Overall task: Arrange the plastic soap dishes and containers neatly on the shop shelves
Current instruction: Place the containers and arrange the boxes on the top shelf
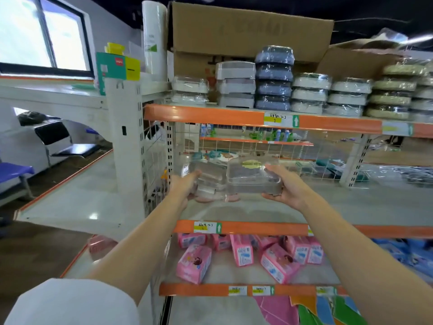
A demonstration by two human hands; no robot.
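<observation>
My right hand (pixel 284 184) grips a clear plastic container (pixel 251 177) with a yellow label on its lid, thumb under its right end, just above the middle shelf (pixel 351 207). My left hand (pixel 187 184) holds the left side of a stack of clear soap dishes (pixel 208 181) with pink bases, right beside that container. On the top shelf (pixel 206 116) stand stacks of wrapped soap dishes: white ones (pixel 190 90), grey ones (pixel 235 84), blue ones (pixel 274 78), and more white (pixel 309 93) and green ones (pixel 391 95) to the right.
Cardboard boxes (pixel 246 29) stand behind the top stacks. Pink packets (pixel 269 254) fill the lower shelf. A wire mesh back panel (pixel 257 148) closes the middle shelf's rear. An upright post (pixel 124 148) and a side shelf (pixel 77 200) lie to the left, with chairs (pixel 61 141) beyond.
</observation>
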